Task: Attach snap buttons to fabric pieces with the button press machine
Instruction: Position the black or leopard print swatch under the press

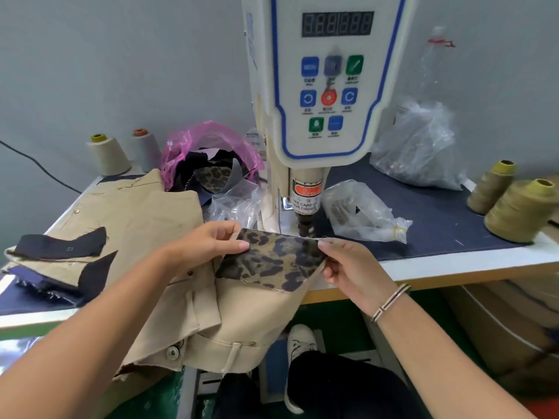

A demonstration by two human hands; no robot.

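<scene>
Both hands are on the leopard-print fabric piece (272, 261), right in front of the button press machine (320, 86): the left hand (211, 243) pinches its left edge between thumb and fingers, the right hand (348, 267) pinches its right corner the same way, a bracelet (390, 302) on that wrist. The far edge of the piece lies just under the machine's press head (305, 225), at the near edge of the table (453, 267). Beneath and to the left of it, a beige garment (169, 225) spills off the table toward the lap, with dark fabric pieces (60, 244) lying on it at the left. Now the bags: on the far left of the machine a pink plastic bag (208, 146) gapes open, holding dark scraps and another leopard-print scrap; a small clear bag (233, 204) sits just near of it, contents hard to make out. Right of the press head, a clear bag (363, 210) lies on the dark mat with small dark metal pieces inside, and farther back a bigger clear bag (420, 146) holds small items too blurred to name. Pale thread cones (121, 152) stand at far left, olive thread cones (511, 201) at right.
</scene>
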